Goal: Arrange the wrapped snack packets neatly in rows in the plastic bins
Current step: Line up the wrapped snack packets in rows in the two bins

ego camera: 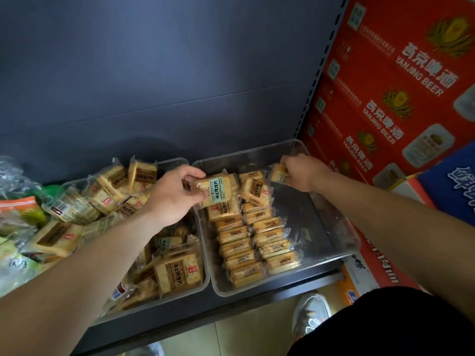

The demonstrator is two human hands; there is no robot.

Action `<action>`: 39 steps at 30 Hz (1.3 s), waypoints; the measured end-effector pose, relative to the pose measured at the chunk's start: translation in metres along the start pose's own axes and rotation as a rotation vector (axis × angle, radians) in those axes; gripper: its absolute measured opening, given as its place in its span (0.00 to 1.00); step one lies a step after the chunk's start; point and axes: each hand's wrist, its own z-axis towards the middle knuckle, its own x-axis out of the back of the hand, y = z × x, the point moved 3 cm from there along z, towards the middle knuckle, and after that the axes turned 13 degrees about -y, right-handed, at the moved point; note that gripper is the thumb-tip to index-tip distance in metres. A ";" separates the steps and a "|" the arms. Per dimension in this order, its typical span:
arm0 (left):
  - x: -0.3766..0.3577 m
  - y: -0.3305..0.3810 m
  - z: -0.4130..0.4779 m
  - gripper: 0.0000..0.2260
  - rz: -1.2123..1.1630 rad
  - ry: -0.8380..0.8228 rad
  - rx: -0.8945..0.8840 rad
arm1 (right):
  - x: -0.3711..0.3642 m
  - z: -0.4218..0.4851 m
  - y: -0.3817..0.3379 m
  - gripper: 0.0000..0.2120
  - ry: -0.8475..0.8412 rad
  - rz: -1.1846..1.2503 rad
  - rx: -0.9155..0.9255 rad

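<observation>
Two clear plastic bins stand side by side on a dark shelf. The right bin holds two neat rows of wrapped cracker packets along its left side; its right part is bare. The left bin is heaped with loose packets. My left hand pinches a packet with a green label over the wall between the bins. My right hand grips another packet near the back of the right bin.
Red beer cartons are stacked to the right of the shelf, with a blue box in front. Bagged green snacks lie at the far left. The grey shelf back rises behind the bins. A shoe shows on the floor below.
</observation>
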 end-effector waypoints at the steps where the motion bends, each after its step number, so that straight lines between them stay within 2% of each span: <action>1: 0.001 -0.001 0.001 0.16 -0.020 0.000 0.001 | -0.004 0.007 -0.002 0.13 0.004 -0.060 -0.004; 9: 0.004 -0.011 -0.001 0.15 -0.086 -0.020 0.030 | -0.015 0.039 -0.006 0.17 0.014 -0.100 -0.072; 15: -0.001 -0.002 0.001 0.15 -0.103 -0.019 0.030 | 0.000 0.014 0.004 0.28 0.066 0.234 0.040; 20: -0.022 0.026 0.013 0.15 -0.130 -0.042 -0.018 | 0.019 -0.045 0.020 0.19 0.185 0.536 0.042; 27: -0.082 0.073 0.060 0.19 0.047 -0.155 -0.107 | -0.016 -0.088 0.043 0.08 0.280 0.903 -0.056; 33: -0.131 0.078 0.116 0.18 0.168 -0.154 -0.117 | -0.051 -0.085 0.065 0.07 0.395 0.984 -0.139; 39: -0.144 0.068 0.131 0.16 0.122 -0.142 -0.102 | -0.056 -0.077 0.065 0.05 0.402 0.992 -0.109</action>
